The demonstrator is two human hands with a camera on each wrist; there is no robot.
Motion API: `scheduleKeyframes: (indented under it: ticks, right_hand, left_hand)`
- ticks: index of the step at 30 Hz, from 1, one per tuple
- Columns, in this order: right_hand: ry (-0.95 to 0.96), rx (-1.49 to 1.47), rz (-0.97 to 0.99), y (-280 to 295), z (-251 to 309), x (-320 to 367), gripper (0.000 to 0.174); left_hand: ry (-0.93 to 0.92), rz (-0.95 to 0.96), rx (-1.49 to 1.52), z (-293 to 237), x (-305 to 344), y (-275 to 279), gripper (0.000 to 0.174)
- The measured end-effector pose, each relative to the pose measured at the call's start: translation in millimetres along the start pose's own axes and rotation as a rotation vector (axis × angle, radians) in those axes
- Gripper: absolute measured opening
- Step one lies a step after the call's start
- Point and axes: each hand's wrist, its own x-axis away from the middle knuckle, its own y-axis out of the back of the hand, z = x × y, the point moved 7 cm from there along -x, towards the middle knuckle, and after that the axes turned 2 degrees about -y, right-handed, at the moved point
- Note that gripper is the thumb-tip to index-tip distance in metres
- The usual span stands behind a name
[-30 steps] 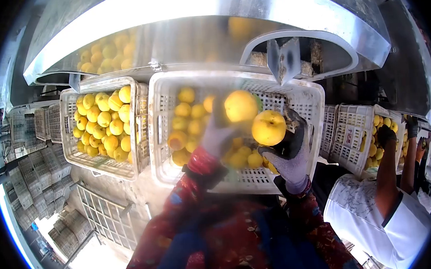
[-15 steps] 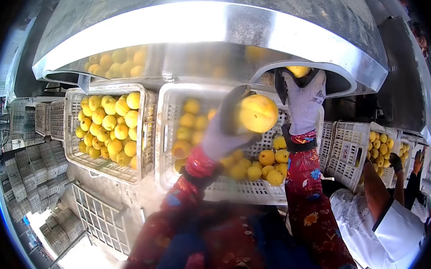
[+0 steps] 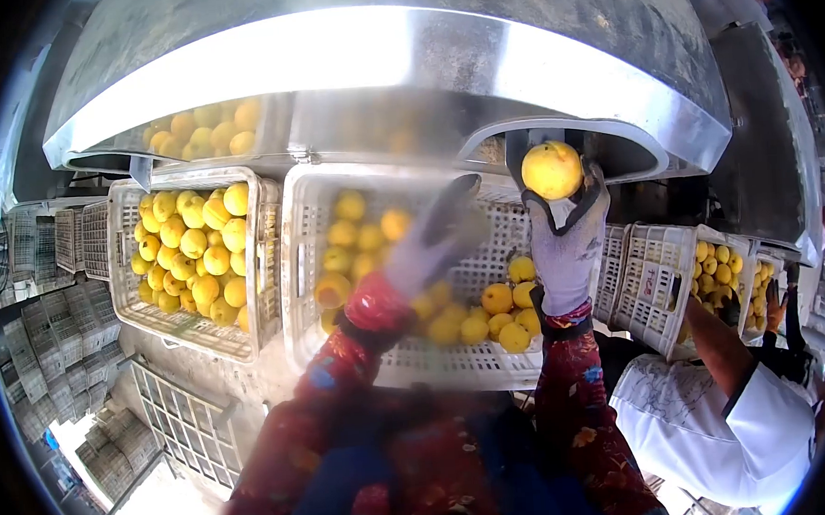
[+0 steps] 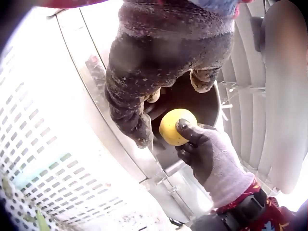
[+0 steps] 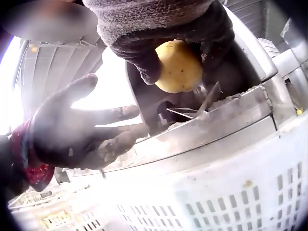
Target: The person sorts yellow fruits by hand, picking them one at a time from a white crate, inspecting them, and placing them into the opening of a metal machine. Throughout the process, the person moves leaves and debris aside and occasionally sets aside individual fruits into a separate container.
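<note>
My right hand (image 3: 571,248), in a grey glove with dark palm and fingers, grips a round yellow peach (image 3: 552,170) in front of the oval opening of a metal machine (image 3: 258,54). Both wrist views show this peach between the thumb and fingers. My left hand (image 3: 435,242), gloved alike, is blurred over the middle of a white plastic crate (image 3: 293,284). Its fingers are extended, and no fruit shows in it in the right wrist view. Below the hands, several loose peaches (image 3: 497,299) lie in the crate.
A second white crate (image 3: 262,295) heaped with peaches stands to the left. At the right, a person in a white shirt (image 3: 696,419) reaches toward other fruit crates (image 3: 655,285). Stacked crates (image 3: 50,346) and a metal rack (image 3: 186,418) stand at the lower left.
My right hand went from the crate up to the machine opening, then drew back slightly, a peach showing at its fingers. My left hand held a peach half a second ago and is now without it.
</note>
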Motion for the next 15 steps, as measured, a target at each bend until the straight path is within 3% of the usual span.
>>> scheduleKeyframes:
  ticks: [1,4,6,8,10,12,13,14,15]
  right_hand:
    - [0.042,0.111,0.027,-15.4,-5.2,-18.2,0.077]
    - [0.258,0.222,-0.033,-31.4,-4.3,-57.4,0.069]
    - [0.109,0.096,0.076,-14.4,-6.2,-73.5,0.064]
    - [0.065,-0.244,0.005,7.5,-5.2,-61.1,0.052]
    - [0.07,-0.347,-0.095,19.9,-8.4,-23.2,0.042]
    - [0.013,0.044,0.344,-10.5,-39.0,28.9,0.043]
    - [-0.135,0.258,0.618,-44.4,-75.8,68.4,0.048]
    - [0.131,0.354,0.753,-79.4,-112.2,115.0,0.033]
    - [0.175,0.46,1.076,-112.3,-128.6,146.1,0.034]
  left_hand:
    - [0.078,-0.025,-0.011,12.7,5.0,9.0,0.064]
    - [0.192,0.068,-0.634,69.6,21.3,24.8,0.061]
    - [0.307,0.423,-1.005,70.9,29.5,-11.1,0.05]
    - [0.374,0.656,-1.173,94.0,33.3,-33.3,0.048]
    - [0.364,0.837,-1.287,135.4,43.5,-47.7,0.05]
    - [0.337,0.951,-1.354,188.1,53.7,-57.5,0.052]
    - [0.315,1.006,-1.389,213.6,58.4,-61.4,0.053]
    - [0.311,1.035,-1.406,230.9,60.1,-62.9,0.054]
    - [0.302,1.079,-1.438,246.9,61.5,-66.0,0.055]
